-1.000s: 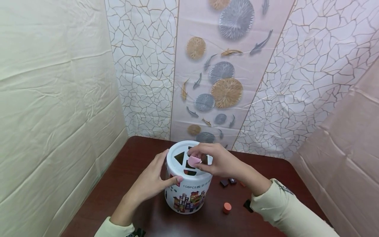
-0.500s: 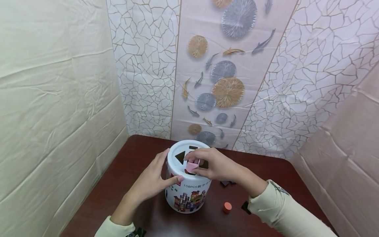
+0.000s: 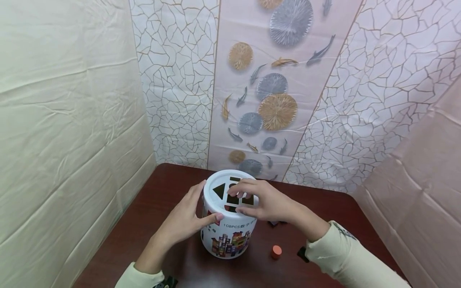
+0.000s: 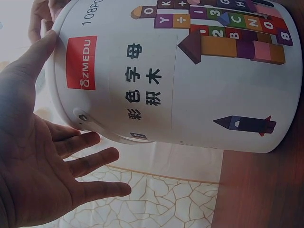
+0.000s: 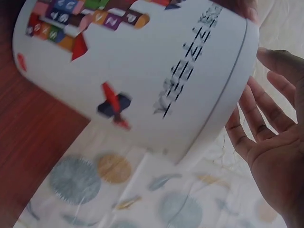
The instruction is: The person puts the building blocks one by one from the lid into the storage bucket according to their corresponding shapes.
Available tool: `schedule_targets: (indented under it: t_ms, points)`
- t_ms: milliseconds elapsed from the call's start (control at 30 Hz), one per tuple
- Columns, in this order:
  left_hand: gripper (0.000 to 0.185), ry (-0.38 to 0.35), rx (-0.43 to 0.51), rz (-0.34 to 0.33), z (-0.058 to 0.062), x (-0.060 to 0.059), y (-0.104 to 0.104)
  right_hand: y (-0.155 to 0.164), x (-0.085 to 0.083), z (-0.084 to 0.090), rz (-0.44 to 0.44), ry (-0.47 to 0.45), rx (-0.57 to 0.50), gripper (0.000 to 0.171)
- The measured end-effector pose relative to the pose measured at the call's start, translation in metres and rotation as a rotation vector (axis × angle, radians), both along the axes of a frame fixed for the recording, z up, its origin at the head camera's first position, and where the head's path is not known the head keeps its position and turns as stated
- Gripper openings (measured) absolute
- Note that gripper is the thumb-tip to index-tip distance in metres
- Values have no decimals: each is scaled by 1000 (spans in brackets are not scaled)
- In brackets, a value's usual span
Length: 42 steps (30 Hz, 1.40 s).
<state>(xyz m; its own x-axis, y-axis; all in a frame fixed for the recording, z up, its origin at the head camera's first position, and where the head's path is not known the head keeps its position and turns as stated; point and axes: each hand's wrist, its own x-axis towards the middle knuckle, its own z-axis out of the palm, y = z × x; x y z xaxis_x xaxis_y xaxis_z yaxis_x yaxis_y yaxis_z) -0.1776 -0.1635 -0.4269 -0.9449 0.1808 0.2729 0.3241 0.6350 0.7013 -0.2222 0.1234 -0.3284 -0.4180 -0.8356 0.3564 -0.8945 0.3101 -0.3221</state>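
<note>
A white bucket with printed toy blocks stands on the table, its lid pierced by cut-outs of various shapes. My left hand rests against the lid's left rim, thumb toward the front. In the left wrist view the left hand's other fingers spread out fairly straight beside the bucket. Over the right side of the lid hovers my right hand, fingers loosely bent, nothing visible between fingers and thumb. Something reddish shows through the front cut-out.
An orange-red round block lies on the dark red table, right of the bucket. Dark blocks sit farther back, partly hidden under my right forearm. Fabric walls enclose the table at the back and sides.
The pink block that my right hand pinched over the lid's cut-outs is out of sight, and the fingers have parted. My left hand has stayed on the bucket's rim.
</note>
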Motion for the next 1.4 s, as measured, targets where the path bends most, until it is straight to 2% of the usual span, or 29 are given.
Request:
schedule_targets:
  t_ms: [400, 667, 1000, 1200, 1400]
  points:
    - [120, 42, -1, 15, 0, 3, -1, 65, -3, -10, -195, 32, -41, 44]
    - [120, 40, 2, 16, -2, 3, -1, 101, -6, -19, -311, 50, -29, 45]
    - [118, 43, -1, 15, -1, 3, 0, 140, -18, -47, -415, 65, -55, 44]
    - [117, 40, 2, 11, 1, 2, 2, 166, -27, -73, -478, 102, -57, 42]
    - [117, 43, -5, 9, 0, 2, 4, 186, -33, -99, -552, 83, -56, 40]
